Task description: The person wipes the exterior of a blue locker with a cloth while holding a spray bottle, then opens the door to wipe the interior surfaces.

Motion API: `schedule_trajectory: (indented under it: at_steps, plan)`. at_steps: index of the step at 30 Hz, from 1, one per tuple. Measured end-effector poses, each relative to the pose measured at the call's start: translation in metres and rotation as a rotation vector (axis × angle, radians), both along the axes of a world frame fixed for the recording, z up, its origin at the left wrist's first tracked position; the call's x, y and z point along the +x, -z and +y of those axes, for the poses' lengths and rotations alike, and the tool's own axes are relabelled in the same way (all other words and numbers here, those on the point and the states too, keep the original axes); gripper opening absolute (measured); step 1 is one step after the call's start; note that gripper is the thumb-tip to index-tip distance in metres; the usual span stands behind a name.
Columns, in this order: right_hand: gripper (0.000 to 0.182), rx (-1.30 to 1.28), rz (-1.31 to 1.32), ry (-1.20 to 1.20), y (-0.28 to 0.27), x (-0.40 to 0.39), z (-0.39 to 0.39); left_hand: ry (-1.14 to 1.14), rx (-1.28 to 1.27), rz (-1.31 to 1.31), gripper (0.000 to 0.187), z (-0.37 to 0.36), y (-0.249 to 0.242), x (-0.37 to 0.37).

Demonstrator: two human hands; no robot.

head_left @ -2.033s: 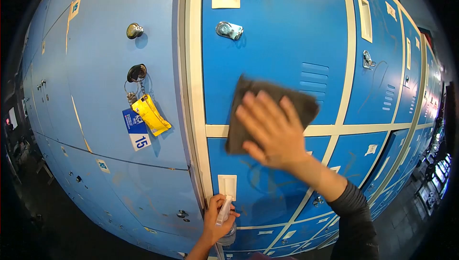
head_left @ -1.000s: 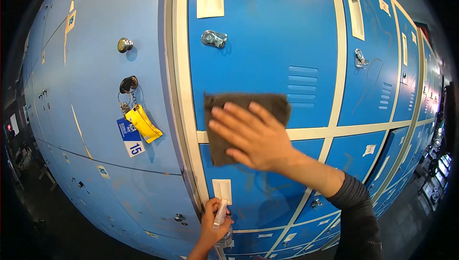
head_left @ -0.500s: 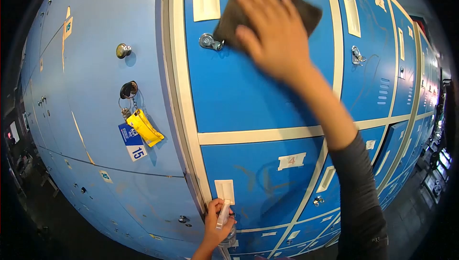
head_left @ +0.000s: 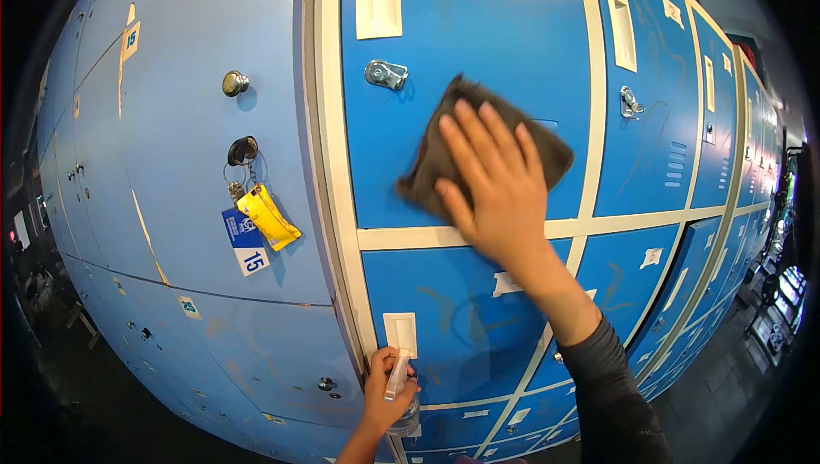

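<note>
My right hand [head_left: 504,174] lies with fingers stretched over a dark grey-brown cloth [head_left: 427,165], holding it against the lower part of a blue locker door [head_left: 478,11]. The cloth is slightly blurred at its edges. Lower down, my left hand [head_left: 386,391] is wrapped round the neck of a clear spray bottle [head_left: 407,417] with a whitish trigger head. The bottle is partly hidden by the fingers and stands in front of the door below, near its white recessed handle [head_left: 400,334]. A metal lock latch [head_left: 386,75] sits up and left of the cloth.
Left, a paler blue locker door [head_left: 196,165] bears a round knob [head_left: 235,83] and a key with a yellow fob [head_left: 269,216] and a tag numbered 15. More lockers run off to the right, one door [head_left: 683,276] standing ajar. White frame strips [head_left: 478,232] divide the doors.
My right hand and the cloth have moved down the locker door, from beside the latch to near its bottom edge. My left hand still grips the spray bottle in about the same place.
</note>
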State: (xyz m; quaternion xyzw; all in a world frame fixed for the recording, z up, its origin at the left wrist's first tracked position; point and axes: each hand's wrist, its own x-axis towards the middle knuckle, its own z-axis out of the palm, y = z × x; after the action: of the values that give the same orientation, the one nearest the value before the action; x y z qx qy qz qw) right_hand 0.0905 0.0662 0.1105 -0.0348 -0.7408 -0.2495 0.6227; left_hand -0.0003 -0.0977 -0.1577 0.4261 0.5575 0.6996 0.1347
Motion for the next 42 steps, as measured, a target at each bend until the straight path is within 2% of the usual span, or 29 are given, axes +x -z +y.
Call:
schedule_trajectory:
  at_steps: [4,11,14,20,22,24,28,31,34,39,42]
  plan:
    - [0.056,0.001,0.083,0.005,-0.002,-0.01,-0.002,0.014,-0.003,-0.001,0.053,0.001,0.0,-0.002]
    - [0.055,-0.112,-0.017,0.029,0.075,-0.006,-0.018,-0.032,-0.037,0.066,0.053,0.001,-0.001,-0.002]
    - [0.055,-0.109,-0.018,0.036,0.072,-0.004,-0.019,-0.024,-0.03,0.045,0.054,0.001,0.0,-0.002]
    - [0.052,-0.026,0.169,0.004,-0.005,-0.02,-0.011,-0.008,-0.003,0.026,0.054,0.001,0.0,-0.002]
    - [0.051,-0.032,0.172,0.013,-0.011,-0.021,-0.012,-0.006,-0.006,0.039,0.054,0.001,-0.001,-0.003]
    - [0.052,-0.058,0.154,0.04,0.002,-0.02,-0.018,-0.005,-0.011,0.036,0.054,0.001,-0.001,-0.002]
    - [0.053,-0.195,0.022,0.065,0.073,-0.013,-0.032,-0.007,-0.032,0.023,0.054,0.001,0.001,-0.004]
    - [0.055,-0.239,-0.046,0.104,0.099,-0.01,-0.034,-0.005,-0.04,0.016,0.054,0.001,0.001,-0.004]
    - [0.055,-0.177,0.008,0.054,0.074,-0.012,-0.025,-0.002,-0.02,0.024,0.054,0.001,0.002,-0.004]
    - [0.053,-0.018,0.217,0.018,-0.015,-0.028,-0.004,0.012,-0.02,0.02,0.054,0.0,-0.001,-0.004]
    - [0.052,0.03,0.309,0.018,-0.042,-0.04,0.001,0.019,-0.014,0.029,0.054,-0.001,-0.002,-0.003]
